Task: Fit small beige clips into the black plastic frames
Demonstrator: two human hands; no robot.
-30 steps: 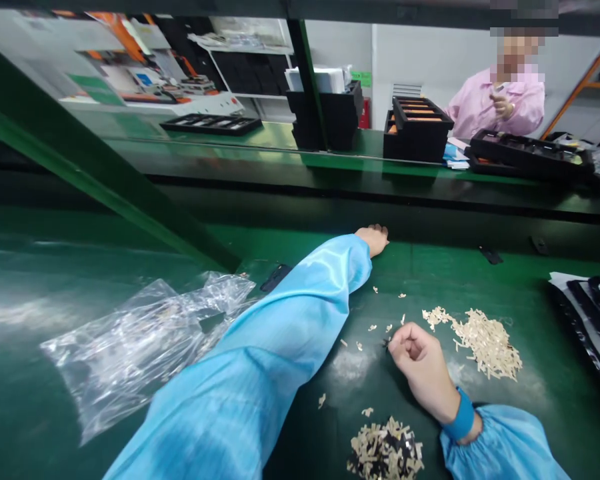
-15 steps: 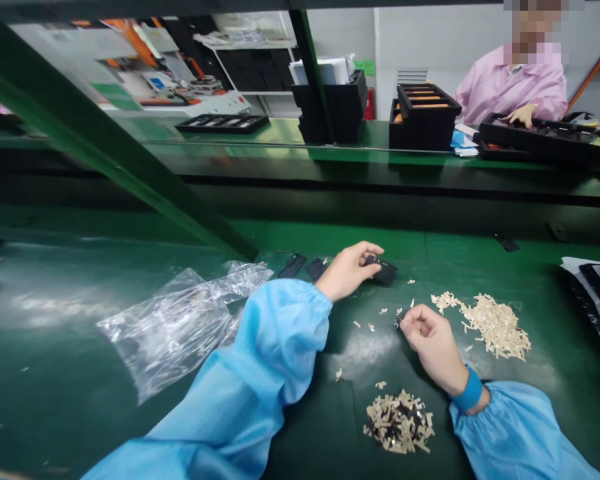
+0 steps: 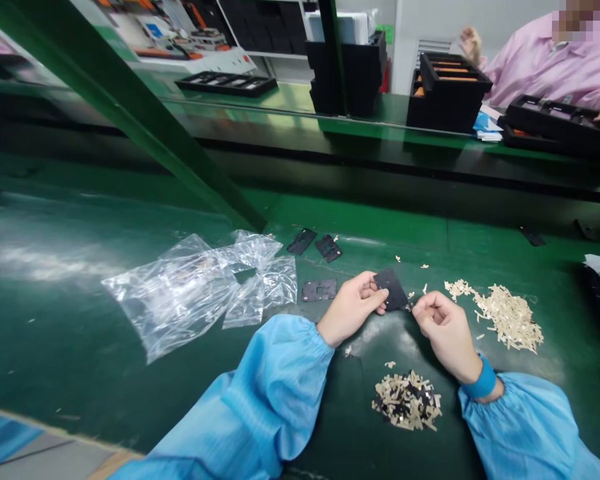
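My left hand grips a thin black plastic plate between thumb and fingers, tilted above the green tabletop. Close to the plate's right edge, my right hand is closed in a pinch; what its fingertips hold is too small to make out. Left of my left hand lies another black plate with cut-outs. Two more small black plates rest farther back. A pile of small cream-and-black pieces sits in front of me, and a larger pile of cream pieces lies right of my right hand.
Crumpled clear plastic bags spread over the left. A slanting green beam crosses the upper left. Behind the bench stand stacked black trays. A person in a pink top works across there, one hand raised.
My left hand has drawn the black plate nearer and turned it toward my right hand, uncovering another plate on the table. The camera view has shifted. The person opposite has raised a hand.
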